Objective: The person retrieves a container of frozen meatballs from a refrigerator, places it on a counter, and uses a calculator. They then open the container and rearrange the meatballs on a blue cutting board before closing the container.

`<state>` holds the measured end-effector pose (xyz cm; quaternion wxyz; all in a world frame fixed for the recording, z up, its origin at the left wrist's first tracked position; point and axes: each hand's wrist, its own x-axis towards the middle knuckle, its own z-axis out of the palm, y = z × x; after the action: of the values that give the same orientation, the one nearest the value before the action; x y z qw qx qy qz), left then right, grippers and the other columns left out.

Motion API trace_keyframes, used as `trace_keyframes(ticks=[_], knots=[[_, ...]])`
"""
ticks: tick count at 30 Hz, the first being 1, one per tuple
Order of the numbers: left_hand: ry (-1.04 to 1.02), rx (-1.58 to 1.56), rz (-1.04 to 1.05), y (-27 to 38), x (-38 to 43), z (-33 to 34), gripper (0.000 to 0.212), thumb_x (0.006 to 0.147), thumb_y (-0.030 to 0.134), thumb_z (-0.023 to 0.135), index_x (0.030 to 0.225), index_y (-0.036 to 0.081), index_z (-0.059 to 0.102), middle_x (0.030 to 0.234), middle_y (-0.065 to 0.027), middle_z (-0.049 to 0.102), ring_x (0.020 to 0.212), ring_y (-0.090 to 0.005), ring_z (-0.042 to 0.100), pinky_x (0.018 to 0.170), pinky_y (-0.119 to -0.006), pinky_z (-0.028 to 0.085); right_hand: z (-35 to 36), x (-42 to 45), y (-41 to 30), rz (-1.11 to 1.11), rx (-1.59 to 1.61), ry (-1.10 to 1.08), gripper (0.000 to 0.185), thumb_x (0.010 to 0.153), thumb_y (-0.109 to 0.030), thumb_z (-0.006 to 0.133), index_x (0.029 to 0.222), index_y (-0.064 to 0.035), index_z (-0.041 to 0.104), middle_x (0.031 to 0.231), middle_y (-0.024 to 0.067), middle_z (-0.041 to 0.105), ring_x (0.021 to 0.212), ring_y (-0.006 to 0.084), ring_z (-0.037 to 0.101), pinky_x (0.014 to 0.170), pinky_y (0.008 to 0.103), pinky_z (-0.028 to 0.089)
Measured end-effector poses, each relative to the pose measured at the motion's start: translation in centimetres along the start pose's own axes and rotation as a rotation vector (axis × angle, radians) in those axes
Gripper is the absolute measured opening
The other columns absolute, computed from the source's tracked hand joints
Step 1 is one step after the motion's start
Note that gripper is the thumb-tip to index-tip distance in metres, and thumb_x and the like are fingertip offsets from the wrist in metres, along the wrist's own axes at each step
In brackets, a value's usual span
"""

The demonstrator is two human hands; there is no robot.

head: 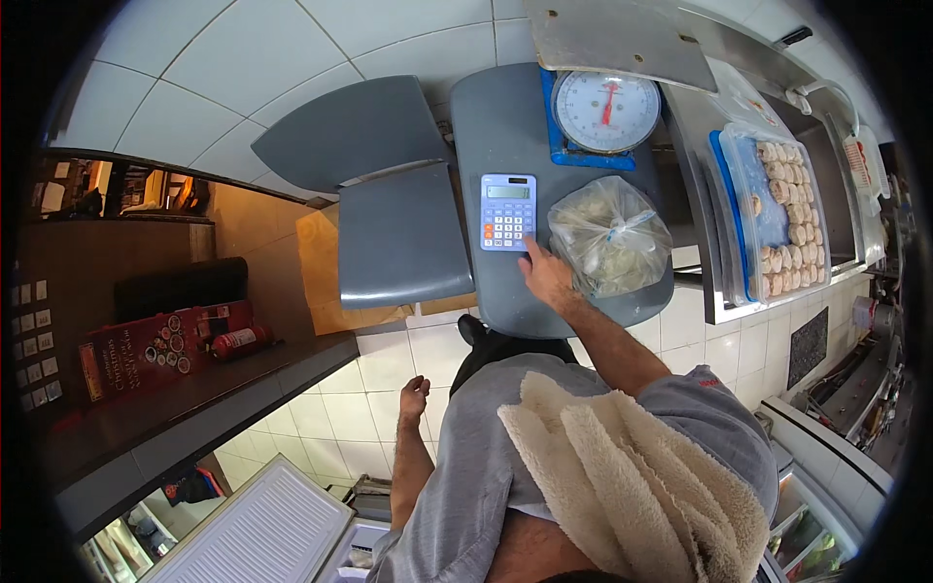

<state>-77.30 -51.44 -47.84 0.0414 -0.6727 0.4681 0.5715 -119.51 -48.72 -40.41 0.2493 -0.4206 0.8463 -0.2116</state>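
My right hand (548, 275) reaches over a grey table (503, 306) with its index finger on the lower right keys of a blue calculator (508, 213). It grips nothing. Just right of that hand lies a tied clear plastic bag (611, 237) with pale contents that cannot be made out. Behind the bag stands a blue dial scale (606, 111) with a metal pan. My left hand (414, 397) hangs low at my side, over the tiled floor, with fingers curled and nothing visible in it.
Grey chair seats (404, 240) adjoin the table on the left. At right, a plastic tray (775, 211) of round, pale food pieces rests on a steel counter (718, 310). A red fire extinguisher (240, 341) lies on a dark counter at left. A white ridged lid (255, 528) is at lower left.
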Motion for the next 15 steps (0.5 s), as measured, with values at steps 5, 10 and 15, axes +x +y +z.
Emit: trace_keyframes(ticks=[5, 10, 15], knots=[[-0.001, 0.001, -0.011, -0.7, -0.1, 0.3, 0.051, 0.089, 0.027, 0.064, 0.128, -0.004, 0.052, 0.119, -0.0162, 0.062, 0.092, -0.0205, 0.063, 0.082, -0.033, 0.051, 0.1, -0.5, -0.7, -0.053, -0.081, -0.007, 0.051, 0.091, -0.028, 0.055, 0.137, -0.0157, 0.037, 0.103, 0.0197, 0.064, 0.083, 0.0397, 0.065, 0.071, 0.0511, 0.052], [-0.016, -0.011, -0.003, -1.9, 0.1, 0.6, 0.054, 0.088, 0.029, 0.065, 0.128, -0.004, 0.051, 0.117, -0.0161, 0.062, 0.092, -0.021, 0.063, 0.081, -0.033, 0.051, -0.5, -0.3, -1.0, -0.037, -0.044, -0.127, 0.05, 0.091, -0.028, 0.054, 0.137, -0.0151, 0.039, 0.11, 0.0192, 0.062, 0.091, 0.0396, 0.063, 0.077, 0.0512, 0.051], [-0.053, 0.015, -0.03, -1.4, 1.0, 1.4, 0.052, 0.088, 0.027, 0.065, 0.128, -0.003, 0.052, 0.112, -0.0146, 0.065, 0.091, -0.0208, 0.063, 0.078, -0.032, 0.051, -1.0, -2.3, -0.3, -0.157, 0.075, -0.012, 0.046, 0.091, -0.027, 0.055, 0.134, -0.0142, 0.044, 0.112, 0.0204, 0.061, 0.093, 0.0403, 0.062, 0.079, 0.0512, 0.05]])
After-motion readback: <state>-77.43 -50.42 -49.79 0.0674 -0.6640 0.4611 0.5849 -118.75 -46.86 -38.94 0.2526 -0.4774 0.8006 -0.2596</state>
